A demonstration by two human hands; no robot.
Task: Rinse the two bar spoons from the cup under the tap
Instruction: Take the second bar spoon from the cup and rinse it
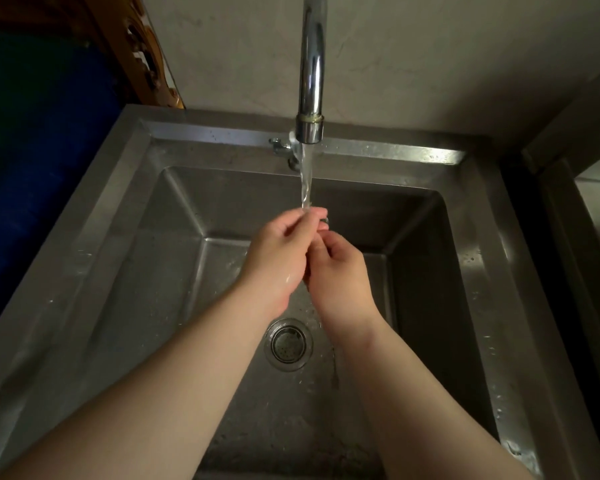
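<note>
Under the tap (311,81), my left hand (281,258) and right hand (336,271) pinched together around something small, mostly hidden: seemingly a bar spoon (325,220) mid-rinse. Next, I judged, turning it in the stream; no cup showed.

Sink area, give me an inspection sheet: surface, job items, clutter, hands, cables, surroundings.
Surface: steel sink, wet, drain open.
Job's things: tap running; stream lands on the fingers. Spoons mostly hidden in the hands; a small metal bit shows at the fingertips. No cup seen.
Clutter: nothing seen.
Grippers: left hand and right hand closed together under the stream.
Cables: nothing seen.
Surroundings: grey wall, carved wood, blue object at left.
</note>
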